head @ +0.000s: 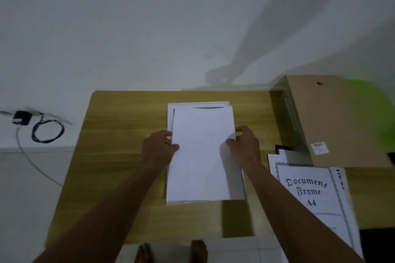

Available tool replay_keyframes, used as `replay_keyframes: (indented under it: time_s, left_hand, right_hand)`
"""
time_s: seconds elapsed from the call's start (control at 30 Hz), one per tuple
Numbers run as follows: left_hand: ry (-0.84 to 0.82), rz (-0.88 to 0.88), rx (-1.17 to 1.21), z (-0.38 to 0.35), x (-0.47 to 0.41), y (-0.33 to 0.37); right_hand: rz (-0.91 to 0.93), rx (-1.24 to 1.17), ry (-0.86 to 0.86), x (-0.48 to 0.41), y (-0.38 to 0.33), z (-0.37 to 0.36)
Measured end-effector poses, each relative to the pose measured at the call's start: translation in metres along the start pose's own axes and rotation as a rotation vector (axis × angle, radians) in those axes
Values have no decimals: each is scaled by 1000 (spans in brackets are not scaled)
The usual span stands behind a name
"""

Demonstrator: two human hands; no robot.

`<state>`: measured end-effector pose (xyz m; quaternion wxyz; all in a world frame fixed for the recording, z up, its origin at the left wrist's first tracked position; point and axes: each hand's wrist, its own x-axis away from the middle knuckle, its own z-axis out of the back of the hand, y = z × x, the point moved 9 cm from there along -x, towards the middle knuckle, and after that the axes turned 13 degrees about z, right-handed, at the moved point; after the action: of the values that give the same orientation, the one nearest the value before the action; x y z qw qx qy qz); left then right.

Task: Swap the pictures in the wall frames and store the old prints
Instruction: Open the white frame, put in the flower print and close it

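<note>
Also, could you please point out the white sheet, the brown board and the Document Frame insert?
white sheet [201,162]: head view, its bare middle.
brown board [333,117]: head view, its plain centre.
Document Frame insert [307,192]: head view, its printed lettering.

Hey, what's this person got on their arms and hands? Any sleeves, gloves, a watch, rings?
Nothing is worn that shows. The left hand and right hand have no gloves, and I can make out no rings. The left forearm and right forearm are bare to the picture's bottom edge, with no sleeve, watch or bracelet in view.
</note>
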<state>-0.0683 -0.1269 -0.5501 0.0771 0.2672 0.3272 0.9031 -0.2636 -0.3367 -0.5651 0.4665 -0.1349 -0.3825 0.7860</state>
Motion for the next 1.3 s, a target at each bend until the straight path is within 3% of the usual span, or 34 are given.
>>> replay_keyframes:
  time_s: [0.23, 0.43, 0.53, 0.73, 1.3]
  left_hand:
    - [129, -16, -227, -7, 0, -4]
    - [38, -339, -527, -38, 7, 2]
    - [-10, -438, -661, -52, 9, -2]
    - [20, -452, -737, -61, 5, -7]
    - [20, -519, -704, -55, 6, -3]
  right_hand:
    - [221, 238, -92, -11, -11, -4]
    - [595, 491, -413, 9, -23, -35]
    - [588, 564, -499, 9, -8, -46]
    - [565, 511, -465, 7, -2, -46]
    - [486, 437, -394, 10, -3, -50]
